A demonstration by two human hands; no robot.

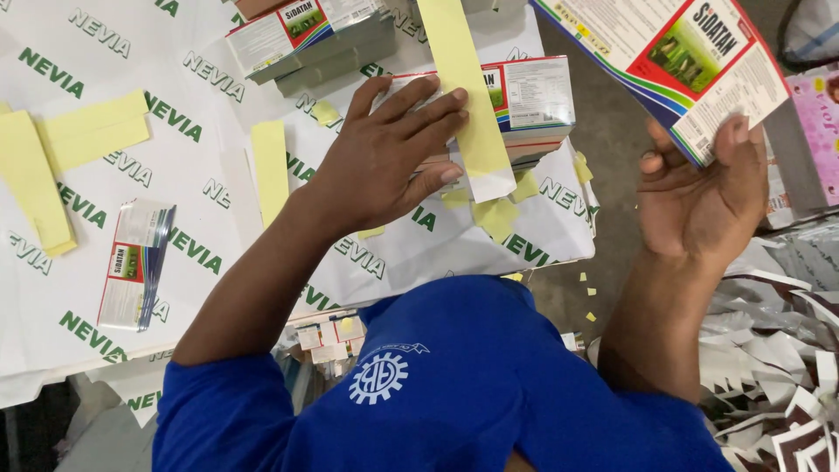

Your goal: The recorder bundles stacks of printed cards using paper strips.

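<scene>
Left hand [393,153] flat, fingers spread, pressing yellow strip [463,96] onto carton stack [529,105]; right hand [703,197] grips flat printed cartons [682,61].

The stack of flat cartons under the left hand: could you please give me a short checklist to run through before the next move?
1. Left hand presses flat on the carton stack: ok.
2. Yellow paper strip lies across the stack, pinned under the fingertips: ok.
3. Right hand grips the loose flat cartons firmly: ok.
4. Stack edges squared up: cannot tell, the hand covers them.
5. White printed sheet free of scraps: not ok, yellow offcuts lie about.
</scene>
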